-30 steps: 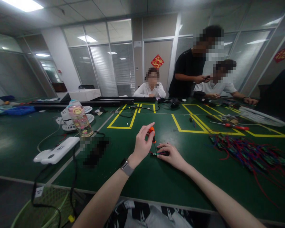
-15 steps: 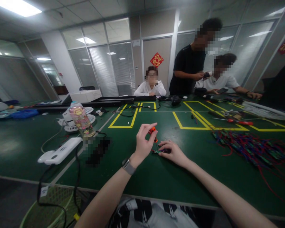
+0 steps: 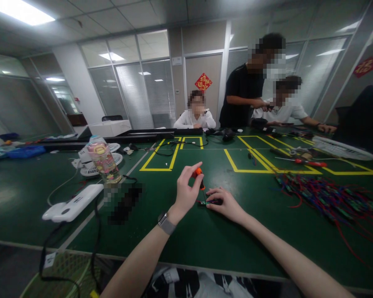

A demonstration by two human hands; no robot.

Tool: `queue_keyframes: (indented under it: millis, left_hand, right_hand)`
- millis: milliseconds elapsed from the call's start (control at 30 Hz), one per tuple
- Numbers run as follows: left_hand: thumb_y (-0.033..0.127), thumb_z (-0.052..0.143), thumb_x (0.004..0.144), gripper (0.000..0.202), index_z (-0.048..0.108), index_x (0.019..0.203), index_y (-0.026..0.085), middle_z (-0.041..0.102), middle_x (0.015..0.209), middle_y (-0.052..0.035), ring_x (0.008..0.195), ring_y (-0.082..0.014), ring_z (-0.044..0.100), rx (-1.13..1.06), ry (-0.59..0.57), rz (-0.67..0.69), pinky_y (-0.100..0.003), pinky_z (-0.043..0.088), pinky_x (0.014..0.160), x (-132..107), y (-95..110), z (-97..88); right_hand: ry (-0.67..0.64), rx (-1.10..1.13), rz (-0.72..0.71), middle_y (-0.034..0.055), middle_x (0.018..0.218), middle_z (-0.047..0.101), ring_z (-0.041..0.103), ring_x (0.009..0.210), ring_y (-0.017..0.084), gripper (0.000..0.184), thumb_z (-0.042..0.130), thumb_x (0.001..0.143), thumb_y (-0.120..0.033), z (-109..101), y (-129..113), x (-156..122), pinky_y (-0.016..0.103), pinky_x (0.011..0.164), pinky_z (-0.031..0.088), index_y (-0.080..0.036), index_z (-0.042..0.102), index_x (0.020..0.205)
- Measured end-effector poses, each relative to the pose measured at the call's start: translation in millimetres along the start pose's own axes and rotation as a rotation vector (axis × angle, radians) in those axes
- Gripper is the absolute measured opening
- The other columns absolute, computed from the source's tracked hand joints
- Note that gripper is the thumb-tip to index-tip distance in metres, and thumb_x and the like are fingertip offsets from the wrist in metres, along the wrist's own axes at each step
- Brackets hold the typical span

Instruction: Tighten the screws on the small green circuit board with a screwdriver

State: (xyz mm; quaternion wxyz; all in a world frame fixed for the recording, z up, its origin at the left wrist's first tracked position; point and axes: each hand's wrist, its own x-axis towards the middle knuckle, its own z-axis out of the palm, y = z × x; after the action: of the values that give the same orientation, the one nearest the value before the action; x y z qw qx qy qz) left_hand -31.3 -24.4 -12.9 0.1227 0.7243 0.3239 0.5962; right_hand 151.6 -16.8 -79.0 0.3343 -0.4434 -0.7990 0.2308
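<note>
My left hand (image 3: 188, 187) is closed around the orange and black handle of a small screwdriver (image 3: 202, 185). Its thin shaft points down to a small green circuit board (image 3: 203, 203) lying on the green table (image 3: 174, 244). My right hand (image 3: 225, 202) pinches the right part of that board against the tabletop, its fingers hiding much of it. Dark wires run under the right fingers. Whether the tip sits in a screw is too small to tell.
A pile of wired circuit boards (image 3: 326, 198) spreads at the right, with a red-handled screwdriver (image 3: 311, 163) behind it. At the left stand a pink bottle (image 3: 103, 159) and a white device (image 3: 73, 203). A green basket (image 3: 60, 275) is below the table edge. Several people are across the table.
The view has shifted slightly. My left hand still grips the screwdriver over the board, its fingers a little changed in pose. The standing person's hands and head have moved slightly.
</note>
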Motion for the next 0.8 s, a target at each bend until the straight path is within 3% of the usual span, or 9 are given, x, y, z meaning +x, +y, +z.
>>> queue_keyframes:
  millis: [100,233,400,567,733,800]
  left_hand:
    - [0.027,0.056,0.093,0.026,0.063,0.117,0.023,0.058,0.095,-0.0038,0.085,-0.0158,0.058,0.036,0.003,0.007,-0.028,0.050,0.077,1.0,1.0,-0.9]
    - [0.025,0.044,0.099,0.031,0.058,0.126,0.023,0.061,0.103,-0.0055,0.091,-0.0159,0.060,-0.020,-0.020,0.000,-0.029,0.049,0.082,2.1,2.5,-1.5]
    - [0.028,0.058,0.092,0.021,0.066,0.111,0.023,0.058,0.096,-0.0037,0.087,-0.0159,0.059,0.046,0.038,0.018,-0.028,0.049,0.078,2.4,2.5,-2.4]
    - [0.022,0.044,0.099,0.033,0.055,0.129,0.024,0.061,0.112,-0.0063,0.099,-0.0166,0.060,-0.065,-0.056,0.019,-0.031,0.049,0.087,1.9,2.7,-1.6]
    - [0.028,0.061,0.090,0.019,0.067,0.107,0.022,0.058,0.091,-0.0027,0.086,-0.0160,0.057,0.033,0.036,0.064,-0.028,0.048,0.079,1.3,2.8,0.2]
    - [0.029,0.058,0.092,0.021,0.066,0.111,0.023,0.056,0.093,-0.0031,0.086,-0.0159,0.056,0.047,0.036,0.063,-0.028,0.048,0.079,1.0,3.0,0.0]
  right_hand:
    - [-0.006,0.004,-0.006,0.0083,0.111,0.070,0.059,0.114,0.028,0.010,0.073,0.075,-0.027,-0.3,-0.3,0.1,0.061,0.112,0.019,-0.024,0.076,0.084]
    - [0.001,0.010,0.001,0.0078,0.111,0.070,0.060,0.113,0.028,0.010,0.074,0.075,-0.028,-0.4,-0.5,-0.1,0.061,0.112,0.018,-0.025,0.076,0.084]
    - [0.002,0.006,0.003,0.0080,0.112,0.070,0.060,0.114,0.029,0.010,0.074,0.075,-0.028,-0.4,-0.1,-0.2,0.061,0.112,0.018,-0.024,0.076,0.083]
    - [-0.003,-0.006,0.000,0.0086,0.112,0.070,0.060,0.114,0.028,0.010,0.074,0.075,-0.027,-0.4,-0.1,0.2,0.061,0.112,0.019,-0.024,0.076,0.084]
    - [0.000,-0.010,-0.011,0.0084,0.111,0.071,0.060,0.114,0.028,0.010,0.074,0.075,-0.027,-0.2,-0.5,0.1,0.062,0.111,0.019,-0.024,0.076,0.084]
    - [0.000,-0.013,-0.013,0.0084,0.111,0.071,0.060,0.113,0.028,0.010,0.074,0.075,-0.027,-0.1,-0.2,0.1,0.062,0.111,0.019,-0.024,0.076,0.084]
